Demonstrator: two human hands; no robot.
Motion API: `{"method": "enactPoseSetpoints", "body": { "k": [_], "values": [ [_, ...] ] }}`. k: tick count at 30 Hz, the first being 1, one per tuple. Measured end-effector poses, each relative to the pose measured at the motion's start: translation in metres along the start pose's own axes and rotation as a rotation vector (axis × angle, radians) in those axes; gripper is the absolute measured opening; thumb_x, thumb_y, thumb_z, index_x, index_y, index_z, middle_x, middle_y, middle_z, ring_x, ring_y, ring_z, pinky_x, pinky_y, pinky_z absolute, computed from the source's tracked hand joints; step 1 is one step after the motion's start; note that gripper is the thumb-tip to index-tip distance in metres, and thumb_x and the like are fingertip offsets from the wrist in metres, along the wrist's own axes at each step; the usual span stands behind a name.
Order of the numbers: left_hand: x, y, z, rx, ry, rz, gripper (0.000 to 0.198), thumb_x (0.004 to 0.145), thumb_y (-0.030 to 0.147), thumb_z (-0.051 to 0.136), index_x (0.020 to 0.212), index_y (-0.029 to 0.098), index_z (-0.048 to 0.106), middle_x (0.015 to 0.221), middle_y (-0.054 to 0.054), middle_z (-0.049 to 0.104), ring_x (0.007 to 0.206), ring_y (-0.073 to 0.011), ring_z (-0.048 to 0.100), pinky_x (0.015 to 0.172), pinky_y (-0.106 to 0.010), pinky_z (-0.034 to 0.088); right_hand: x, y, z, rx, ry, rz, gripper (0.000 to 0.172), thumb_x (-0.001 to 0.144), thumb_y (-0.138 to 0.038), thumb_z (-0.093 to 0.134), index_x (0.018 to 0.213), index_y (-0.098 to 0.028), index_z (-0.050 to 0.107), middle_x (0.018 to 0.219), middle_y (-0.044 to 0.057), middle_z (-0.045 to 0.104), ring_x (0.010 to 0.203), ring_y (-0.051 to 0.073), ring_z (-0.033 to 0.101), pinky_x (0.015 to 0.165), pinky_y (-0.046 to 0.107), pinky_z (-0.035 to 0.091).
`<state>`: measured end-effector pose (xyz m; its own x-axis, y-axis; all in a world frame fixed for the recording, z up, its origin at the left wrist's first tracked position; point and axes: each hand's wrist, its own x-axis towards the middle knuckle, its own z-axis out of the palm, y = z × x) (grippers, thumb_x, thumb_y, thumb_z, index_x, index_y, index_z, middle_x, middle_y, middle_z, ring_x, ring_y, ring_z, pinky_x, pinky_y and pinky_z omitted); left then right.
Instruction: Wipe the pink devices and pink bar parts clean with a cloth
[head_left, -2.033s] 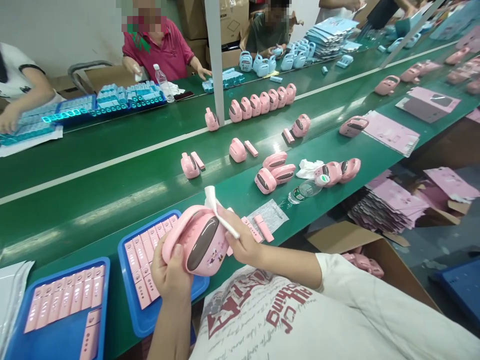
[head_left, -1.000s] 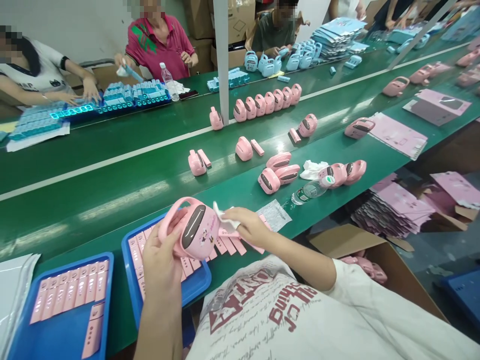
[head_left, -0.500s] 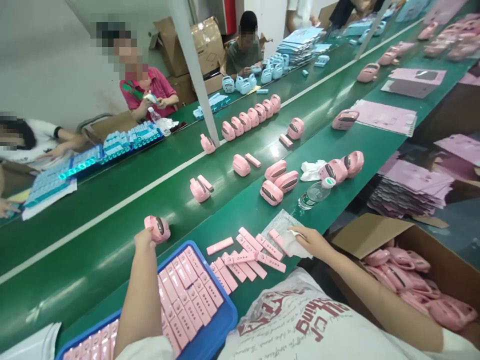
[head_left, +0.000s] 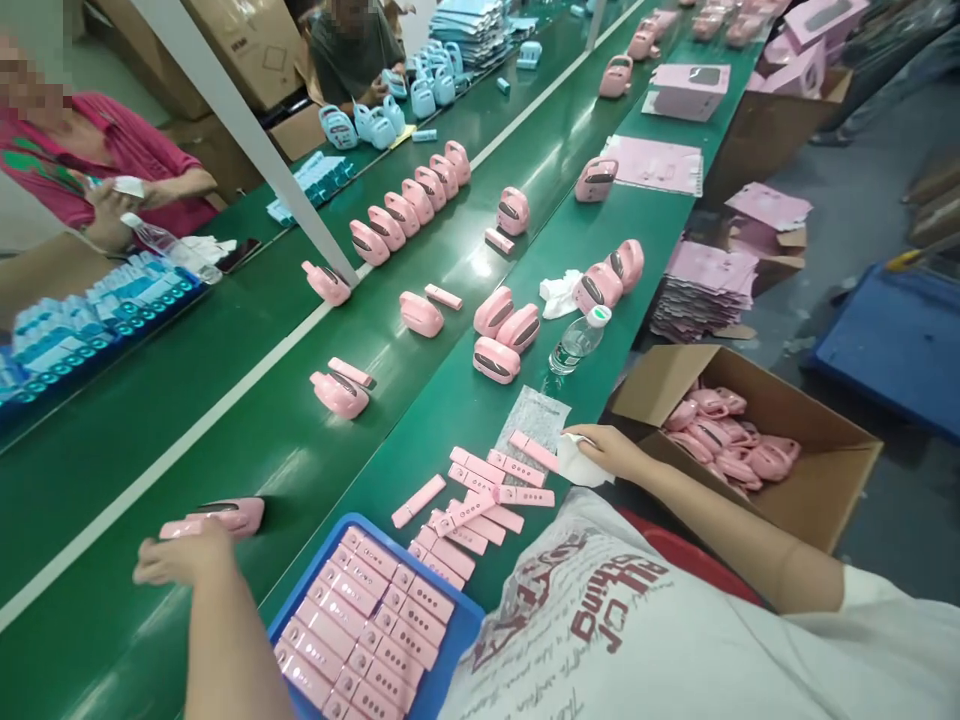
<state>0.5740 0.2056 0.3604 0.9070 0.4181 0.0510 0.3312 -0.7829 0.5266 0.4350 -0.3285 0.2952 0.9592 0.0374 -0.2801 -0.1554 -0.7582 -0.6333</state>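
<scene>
My left hand [head_left: 184, 555] is over the green belt with its fingers curled, right against a pink handheld-fan-like device [head_left: 236, 515] with a dark panel. The hand hides the device's lower side, and I cannot see whether the fingers grip anything. My right hand [head_left: 611, 452] is closed on a white cloth [head_left: 581, 462] at the bench edge. Beside it several pink sticks [head_left: 469, 510] with round marks lie in a loose pile, partly on a clear plastic bag [head_left: 536, 412]. More pink sticks fill a blue tray [head_left: 461, 625] in neat rows.
Several pink devices [head_left: 495, 360] and a water bottle [head_left: 577, 340] stand on the bench [head_left: 450, 410]. A cardboard box [head_left: 825, 490] of pink devices sits at the right. Across the belt [head_left: 225, 420], past a white post [head_left: 262, 150], co-workers handle blue parts.
My left hand has moved left and nearer to me, and the pink device by it has shifted and turned. The right hand keeps the white cloth. The view has swung right.
</scene>
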Motion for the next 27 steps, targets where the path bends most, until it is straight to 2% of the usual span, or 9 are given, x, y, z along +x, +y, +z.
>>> {"method": "enactPoseSetpoints", "body": {
  "k": [2, 6, 10, 12, 15, 18, 22, 25, 27],
  "values": [
    [-0.026, 0.006, 0.028, 0.099, -0.05, 0.057, 0.047, 0.078, 0.032, 0.043, 0.119, 0.01, 0.039, 0.117, -0.024, 0.045, 0.124, -0.0475, 0.03, 0.096, -0.072, 0.016, 0.0, -0.005, 0.0, -0.028, -0.043, -0.016, 0.04, 0.079, -0.015, 0.038, 0.107, -0.016, 0.067, 0.111, 0.009, 0.068, 0.104, 0.023, 0.064, 0.089, 0.034, 0.049],
    [-0.103, 0.022, 0.096, 0.185, -0.488, 0.379, 0.039, 0.068, 0.028, 0.062, 0.106, 0.018, 0.059, 0.107, -0.01, 0.06, 0.107, -0.0268, 0.054, 0.096, -0.039, 0.04, 0.001, -0.011, 0.001, -0.169, -0.263, -0.127, 0.043, 0.077, -0.014, 0.042, 0.112, -0.019, 0.066, 0.115, 0.007, 0.067, 0.105, 0.024, 0.063, 0.088, 0.034, 0.049],
    [-0.145, 0.034, 0.136, 0.333, -0.672, 0.501, 0.028, 0.07, 0.018, 0.065, 0.099, 0.017, 0.064, 0.101, -0.009, 0.062, 0.097, -0.0224, 0.057, 0.087, -0.035, 0.044, 0.005, -0.012, 0.001, -0.283, -0.396, -0.189, 0.043, 0.078, -0.014, 0.042, 0.115, -0.019, 0.065, 0.117, 0.008, 0.066, 0.106, 0.026, 0.063, 0.088, 0.036, 0.049],
    [-0.139, 0.035, 0.139, 0.408, -0.693, 0.511, 0.02, 0.076, 0.02, 0.063, 0.095, 0.016, 0.064, 0.096, -0.007, 0.063, 0.094, -0.0208, 0.058, 0.085, -0.038, 0.044, 0.007, -0.011, 0.0, -0.292, -0.404, -0.208, 0.043, 0.079, -0.014, 0.042, 0.115, -0.019, 0.065, 0.116, 0.008, 0.066, 0.105, 0.026, 0.063, 0.087, 0.037, 0.05],
    [-0.104, 0.03, 0.126, 0.506, -0.624, 0.471, 0.019, 0.084, 0.028, 0.058, 0.097, 0.014, 0.061, 0.101, -0.006, 0.061, 0.098, -0.0203, 0.056, 0.087, -0.043, 0.044, 0.009, -0.01, 0.001, -0.29, -0.409, -0.235, 0.042, 0.08, -0.015, 0.041, 0.115, -0.018, 0.065, 0.116, 0.01, 0.066, 0.106, 0.026, 0.063, 0.087, 0.038, 0.05],
    [-0.059, 0.018, 0.1, 0.59, -0.436, 0.376, 0.021, 0.087, 0.024, 0.052, 0.104, 0.015, 0.06, 0.115, -0.009, 0.057, 0.111, -0.0231, 0.051, 0.094, -0.046, 0.039, 0.009, -0.011, 0.004, -0.3, -0.435, -0.253, 0.042, 0.081, -0.015, 0.041, 0.114, -0.02, 0.065, 0.116, 0.009, 0.066, 0.106, 0.026, 0.063, 0.087, 0.037, 0.05],
    [-0.02, 0.009, 0.068, 0.659, -0.141, 0.201, 0.034, 0.087, 0.007, 0.032, 0.109, 0.004, 0.058, 0.126, -0.03, 0.047, 0.124, -0.0354, 0.04, 0.093, -0.056, 0.034, 0.01, -0.014, 0.008, -0.289, -0.462, -0.272, 0.042, 0.081, -0.014, 0.041, 0.115, -0.02, 0.064, 0.117, 0.008, 0.066, 0.106, 0.026, 0.063, 0.089, 0.038, 0.049],
    [-0.015, 0.024, 0.066, 0.635, -0.06, 0.218, 0.034, 0.082, 0.008, 0.038, 0.109, 0.003, 0.059, 0.126, -0.033, 0.045, 0.125, -0.042, 0.038, 0.089, -0.059, 0.036, 0.009, -0.014, 0.009, -0.191, -0.424, -0.263, 0.041, 0.079, -0.012, 0.042, 0.113, -0.017, 0.065, 0.115, 0.009, 0.067, 0.105, 0.025, 0.064, 0.09, 0.037, 0.048],
    [-0.024, 0.051, 0.08, 0.583, -0.081, 0.329, 0.036, 0.08, 0.011, 0.043, 0.112, 0.005, 0.059, 0.126, -0.03, 0.047, 0.125, -0.0413, 0.039, 0.091, -0.057, 0.037, 0.009, -0.013, 0.01, -0.122, -0.409, -0.245, 0.039, 0.079, -0.013, 0.045, 0.111, -0.016, 0.066, 0.111, 0.009, 0.068, 0.101, 0.024, 0.065, 0.087, 0.034, 0.049]
  ]
}}
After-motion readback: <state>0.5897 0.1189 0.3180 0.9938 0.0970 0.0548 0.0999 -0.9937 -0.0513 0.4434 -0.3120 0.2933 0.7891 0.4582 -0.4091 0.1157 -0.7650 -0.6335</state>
